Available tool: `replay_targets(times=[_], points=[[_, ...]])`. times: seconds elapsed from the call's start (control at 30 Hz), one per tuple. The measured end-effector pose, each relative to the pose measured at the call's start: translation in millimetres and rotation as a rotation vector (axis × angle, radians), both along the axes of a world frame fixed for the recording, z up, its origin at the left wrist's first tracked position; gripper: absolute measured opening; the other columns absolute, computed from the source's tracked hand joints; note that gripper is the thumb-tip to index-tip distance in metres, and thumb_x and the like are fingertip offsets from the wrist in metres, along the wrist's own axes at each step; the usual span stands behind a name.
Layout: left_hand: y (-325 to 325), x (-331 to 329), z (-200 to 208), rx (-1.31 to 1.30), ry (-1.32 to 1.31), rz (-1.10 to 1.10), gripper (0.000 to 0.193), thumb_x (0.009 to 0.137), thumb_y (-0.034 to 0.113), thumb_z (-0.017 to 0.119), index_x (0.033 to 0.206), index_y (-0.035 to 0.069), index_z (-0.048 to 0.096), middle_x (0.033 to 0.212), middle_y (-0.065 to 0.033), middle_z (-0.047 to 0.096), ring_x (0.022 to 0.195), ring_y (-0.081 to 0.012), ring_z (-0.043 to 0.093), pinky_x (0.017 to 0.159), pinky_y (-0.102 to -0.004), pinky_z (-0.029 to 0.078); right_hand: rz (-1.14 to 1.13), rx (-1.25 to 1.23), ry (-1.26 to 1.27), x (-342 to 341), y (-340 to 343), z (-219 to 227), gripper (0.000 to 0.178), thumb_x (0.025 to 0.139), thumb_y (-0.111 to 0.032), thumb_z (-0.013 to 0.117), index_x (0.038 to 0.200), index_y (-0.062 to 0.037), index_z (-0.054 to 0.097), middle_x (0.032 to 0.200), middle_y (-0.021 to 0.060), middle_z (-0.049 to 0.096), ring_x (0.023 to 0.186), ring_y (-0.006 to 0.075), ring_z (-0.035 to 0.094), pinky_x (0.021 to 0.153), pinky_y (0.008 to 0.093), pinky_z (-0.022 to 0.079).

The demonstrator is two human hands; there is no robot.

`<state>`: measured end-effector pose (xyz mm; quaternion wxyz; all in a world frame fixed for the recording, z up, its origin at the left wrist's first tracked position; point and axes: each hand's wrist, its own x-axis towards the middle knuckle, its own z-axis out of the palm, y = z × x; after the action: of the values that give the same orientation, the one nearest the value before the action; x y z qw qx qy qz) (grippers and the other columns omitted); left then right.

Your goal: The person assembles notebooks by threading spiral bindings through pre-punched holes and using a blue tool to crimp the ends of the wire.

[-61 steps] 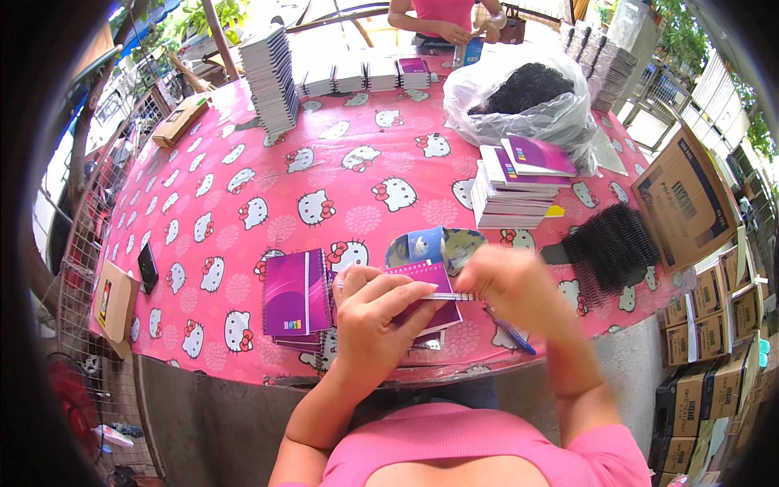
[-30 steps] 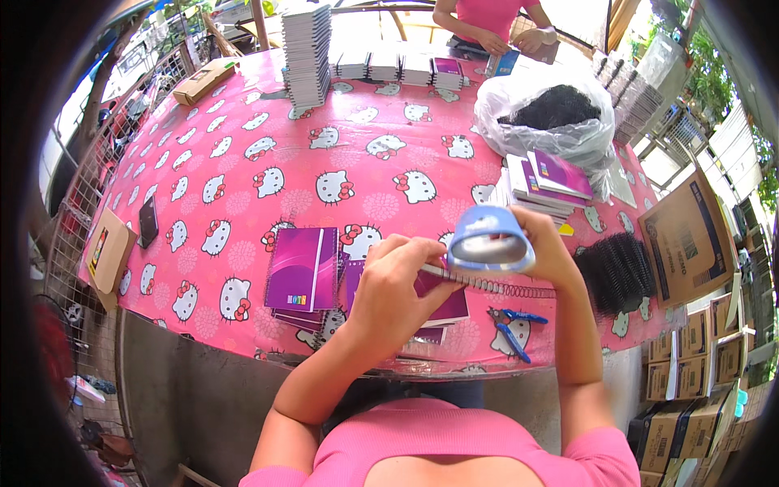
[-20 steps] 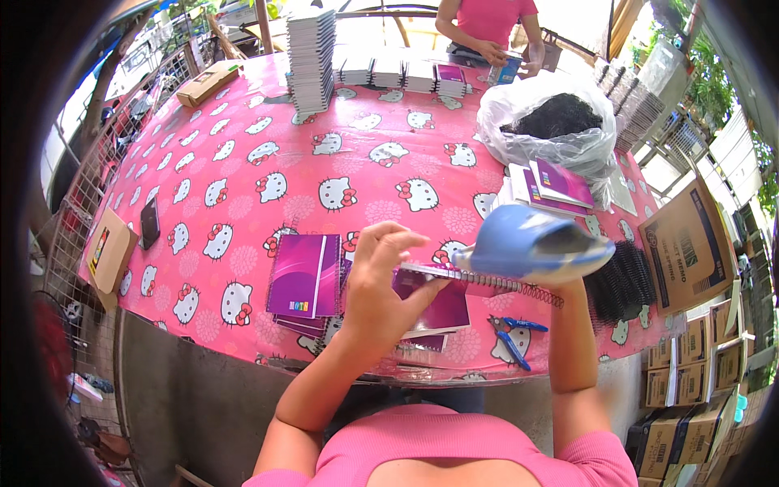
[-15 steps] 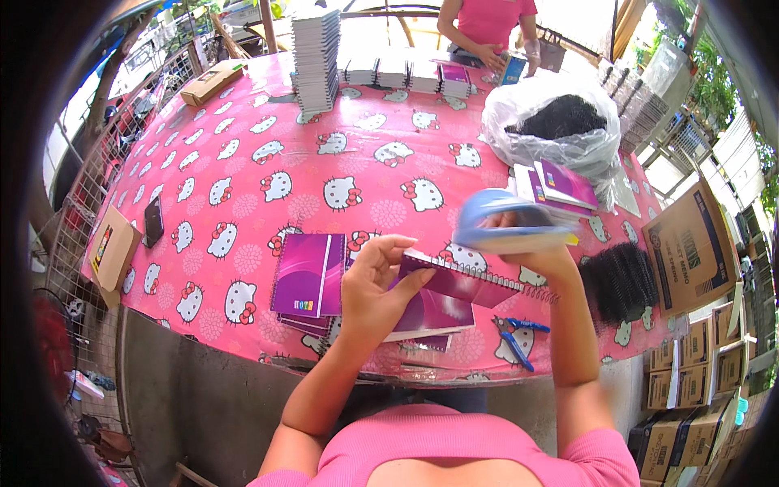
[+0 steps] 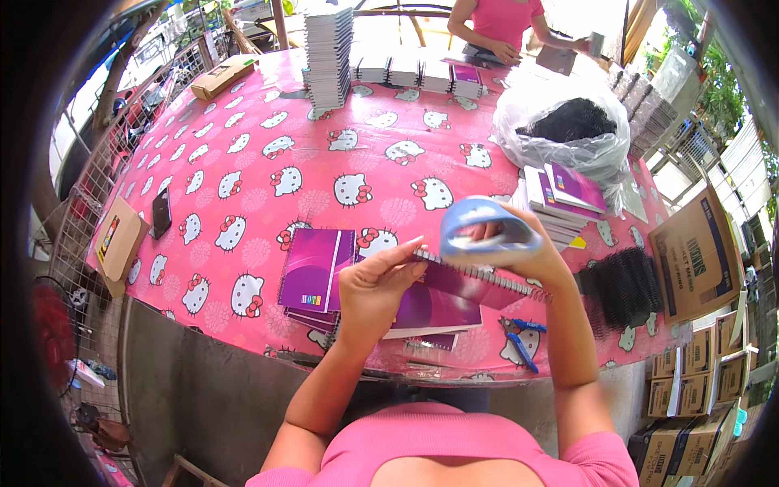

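My left hand (image 5: 375, 286) pinches the near end of the wire spine of a purple spiral notebook (image 5: 464, 282), which is held tilted above the table's front edge. My right hand (image 5: 531, 253) supports the notebook's far side and grips a blue-handled tool (image 5: 487, 233) at the spine, close to my left fingertips. Below them lies a small pile of purple notebooks (image 5: 315, 269) on the pink patterned tablecloth (image 5: 243, 170).
Blue pliers (image 5: 519, 341) lie by the front edge. Black wire coils (image 5: 623, 286) sit at the right, near a notebook stack (image 5: 560, 199) and a plastic bag of coils (image 5: 568, 130). A tall notebook stack (image 5: 329, 57) and another person (image 5: 495, 24) are at the far side. Cardboard boxes (image 5: 698, 252) stand right.
The notebook was lifted off the table and turned. My right hand brought the blue tool up over it, then down along the spine toward my left fingers.
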<state>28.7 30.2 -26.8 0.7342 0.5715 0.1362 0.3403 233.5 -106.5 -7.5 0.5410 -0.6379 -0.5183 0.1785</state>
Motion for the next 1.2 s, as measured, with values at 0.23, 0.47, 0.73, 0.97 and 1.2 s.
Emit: replay_targets(times=[0.23, 0.47, 0.73, 0.97, 1.2], points=[[6.2, 5.8, 7.7, 0.034, -0.102, -0.113, 0.025, 0.079, -0.011, 0.072, 0.102, -0.002, 0.066, 0.099, -0.0083, 0.069, 0.088, -0.0136, 0.066, 0.073, -0.0240, 0.058, -0.609, -0.518, -0.624, -15.5, -23.1, -65.5, 0.045, 0.070, -0.022, 0.079, 0.107, -0.0036, 0.063, 0.104, 0.0172, 0.064, 0.086, 0.0333, 0.065, 0.078, 0.0437, 0.052], [-8.5, -33.6, 58.0, 0.936, -0.263, 0.145, 0.026, 0.072, -0.005, 0.080, 0.092, 0.002, 0.066, 0.095, -0.0147, 0.071, 0.089, -0.0253, 0.069, 0.079, -0.0375, 0.056, -0.558, -0.557, -0.657, -66.7, -109.2, -57.1, 0.058, 0.079, -0.033, 0.074, 0.123, 0.0001, 0.058, 0.122, 0.0204, 0.056, 0.114, 0.0387, 0.053, 0.096, 0.0491, 0.042], [-40.1, -27.3, 4.4, 0.727, 0.036, 0.194, 0.023, 0.072, -0.007, 0.079, 0.090, 0.000, 0.068, 0.096, -0.0142, 0.070, 0.089, -0.0219, 0.068, 0.079, -0.0331, 0.056, -0.613, -0.530, -0.280, -109.2, -144.3, -75.0, 0.054, 0.083, -0.031, 0.073, 0.125, -0.0038, 0.054, 0.105, 0.0152, 0.054, 0.100, 0.0332, 0.051, 0.089, 0.0455, 0.041], [-35.6, -24.3, -3.8, 0.822, -0.072, 0.131, 0.024, 0.069, -0.011, 0.075, 0.089, -0.001, 0.067, 0.093, -0.0141, 0.070, 0.083, -0.0273, 0.068, 0.070, -0.0332, 0.055, -0.340, -0.252, -0.458, -144.9, -74.8, 14.9, 0.042, 0.085, -0.025, 0.072, 0.117, -0.0023, 0.056, 0.103, 0.0166, 0.056, 0.094, 0.0298, 0.056, 0.082, 0.0405, 0.047], [-28.6, -31.6, -1.7, 0.947, -0.171, 0.113, 0.022, 0.071, -0.012, 0.075, 0.088, -0.002, 0.069, 0.090, -0.0149, 0.070, 0.083, -0.0266, 0.068, 0.074, -0.0353, 0.055, 0.210, -0.366, 1.321, -120.5, -82.3, -6.3, 0.030, 0.090, -0.025, 0.069, 0.106, -0.0004, 0.064, 0.103, 0.0118, 0.066, 0.087, 0.0187, 0.063, 0.072, 0.0343, 0.052]])
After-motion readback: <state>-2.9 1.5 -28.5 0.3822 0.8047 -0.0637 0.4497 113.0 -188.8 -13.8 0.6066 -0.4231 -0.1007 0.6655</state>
